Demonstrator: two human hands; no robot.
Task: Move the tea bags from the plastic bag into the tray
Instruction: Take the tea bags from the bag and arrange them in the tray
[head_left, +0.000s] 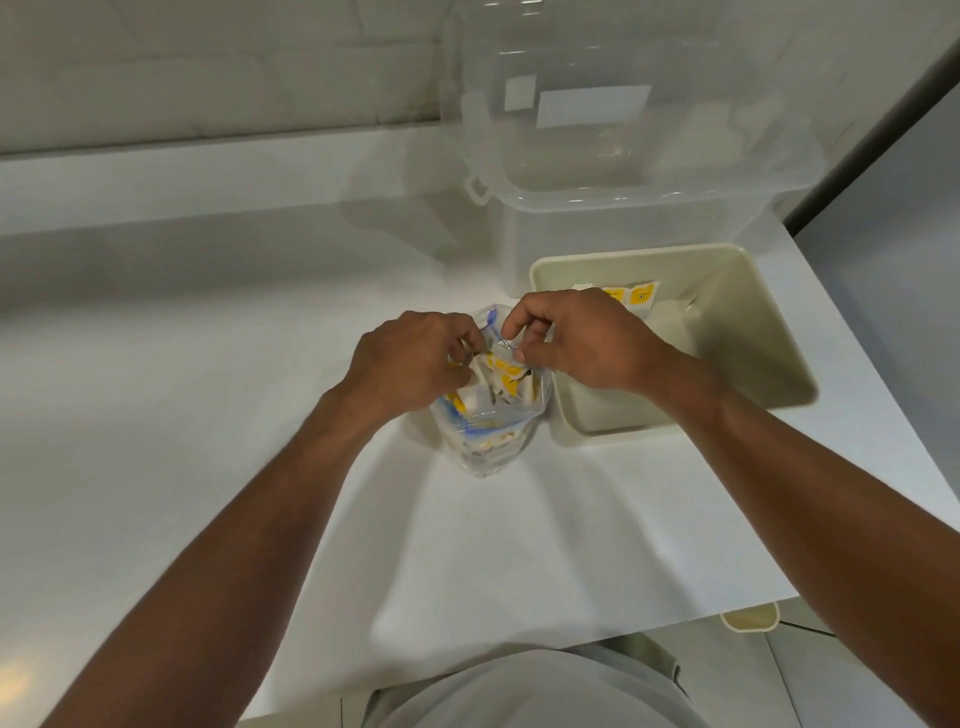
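Observation:
A clear plastic bag (488, 436) with blue print stands on the white table, full of white and yellow tea bags (506, 376). My left hand (410, 364) grips the left side of the bag's mouth. My right hand (576, 343) pinches the right edge of the mouth with thumb and forefinger. Just right of the bag sits a cream rectangular tray (748, 312). A few tea bags (631, 296) with yellow labels lie at the tray's far wall.
A large clear plastic storage box (623, 171) stands behind the tray. The white table (182, 389) ends near my body and at the right, beside a grey panel. A small cream object (750, 618) shows below the table's front edge.

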